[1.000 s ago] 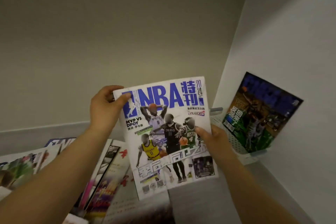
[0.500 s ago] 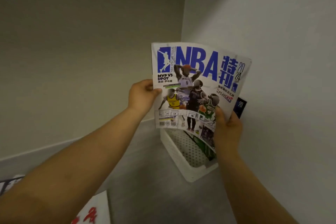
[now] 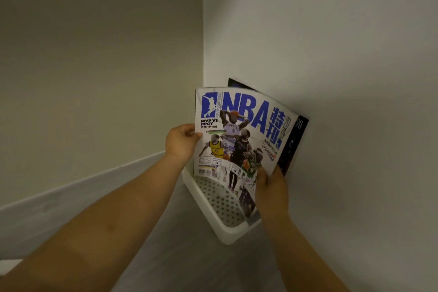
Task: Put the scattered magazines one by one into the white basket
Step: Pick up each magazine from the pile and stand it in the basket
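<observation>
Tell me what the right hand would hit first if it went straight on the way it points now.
Probably the dark magazine standing against the wall. The right hand, gripping the lower corner of the NBA magazine, points up and forward toward it. Depth is unclear.

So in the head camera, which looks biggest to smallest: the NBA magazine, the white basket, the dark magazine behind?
1. NBA magazine
2. white basket, partly covered
3. dark magazine, only a strip shows
</observation>
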A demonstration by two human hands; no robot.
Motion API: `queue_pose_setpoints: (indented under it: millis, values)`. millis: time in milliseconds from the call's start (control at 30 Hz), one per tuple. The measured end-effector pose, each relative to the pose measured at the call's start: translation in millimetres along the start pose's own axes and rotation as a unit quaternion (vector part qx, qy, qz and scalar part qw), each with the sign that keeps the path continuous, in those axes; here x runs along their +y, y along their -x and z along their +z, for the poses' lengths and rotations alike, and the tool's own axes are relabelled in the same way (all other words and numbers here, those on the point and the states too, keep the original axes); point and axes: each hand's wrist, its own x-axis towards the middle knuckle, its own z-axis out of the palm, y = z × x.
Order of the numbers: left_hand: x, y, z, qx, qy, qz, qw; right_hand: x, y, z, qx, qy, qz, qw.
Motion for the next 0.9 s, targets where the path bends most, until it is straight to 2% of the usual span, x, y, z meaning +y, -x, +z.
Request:
queue_pose_setpoints:
  millis: [100, 200, 433, 667, 800, 900]
  values:
    - [-7, -1, 9, -0.021, 0.007, -0.013, 1.0, 11, 3, -11, -0.026, 0.038, -0.002, 0.999]
    - [-10, -9, 14, -0.028, 0.033, -0.029, 0.999, 21, 8, -26, -0.019, 0.001, 0.018, 1.0]
    - [-12, -22, 30, -0.045, 0.036, -0.038, 0.998, 34, 11, -32, 0.059, -0.064, 0.045, 0.995]
    - [-6, -41, 42, -0.076, 0.039, -0.041, 0.996, 33, 8, -21, 0.143, -0.089, 0.034, 0.985]
    - [-10, -36, 57, -0.145, -0.062, -0.021, 0.987, 35, 7, -24, 0.156, -0.064, 0.02, 0.986]
    - [-15, -25, 67, -0.216, -0.074, -0.028, 0.973, 37, 10, -27, 0.156, -0.059, 0.021, 0.986]
